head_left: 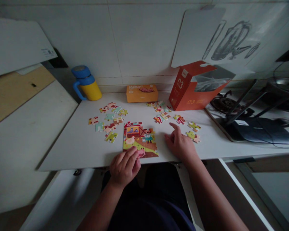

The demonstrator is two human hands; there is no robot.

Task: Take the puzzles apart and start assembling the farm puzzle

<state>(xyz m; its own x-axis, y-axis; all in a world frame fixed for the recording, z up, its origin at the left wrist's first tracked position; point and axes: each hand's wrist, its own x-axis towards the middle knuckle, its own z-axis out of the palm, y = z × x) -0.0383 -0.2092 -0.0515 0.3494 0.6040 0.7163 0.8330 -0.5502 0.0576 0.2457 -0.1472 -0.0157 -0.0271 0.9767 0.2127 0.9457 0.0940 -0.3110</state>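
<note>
A partly joined jigsaw puzzle with a farm picture lies near the front edge of the white table. My left hand rests at the puzzle's lower left corner, fingers curled and pressed on a piece there. Just right of the puzzle, my right hand lies on the table with its fingers spread and the forefinger stretched toward loose pieces. Nothing is in the right hand. More loose pieces are scattered left of the puzzle and others lie to the right.
A yellow mug with a blue lid stands at the back left. Against the wall sits a small orange box, with a larger open orange carton beside it. A gas hob and a black device with cables fill the right side.
</note>
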